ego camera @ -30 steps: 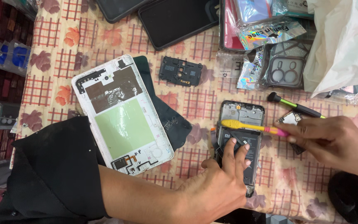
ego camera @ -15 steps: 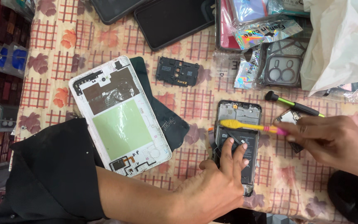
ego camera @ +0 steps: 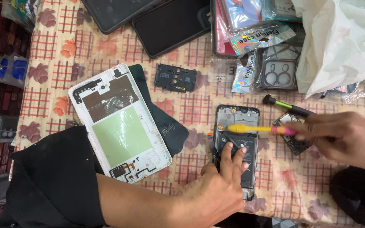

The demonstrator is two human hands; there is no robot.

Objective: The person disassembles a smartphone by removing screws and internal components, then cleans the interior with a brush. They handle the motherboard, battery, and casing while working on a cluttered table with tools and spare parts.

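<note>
Left of the opened phone [ego camera: 237, 147], white tablet shell [ego camera: 119, 124] lying unmoved. Left hand [ego camera: 216, 190] still pinning the phone's battery, fingers flat, gripping nothing. Yellow toothbrush [ego camera: 258, 128] now across the phone's top (barely shifted, brushing apparently ongoing), pinched in right hand [ego camera: 343, 139]. Beyond it, green-black screwdriver [ego camera: 288, 106].

The left hand [ego camera: 216, 192] lies palm down, fingers [ego camera: 233, 158] spread and pressing flat, forearm bare below a black sleeve. The right hand [ego camera: 343, 137] curls in a pinch, knuckles up.
</note>
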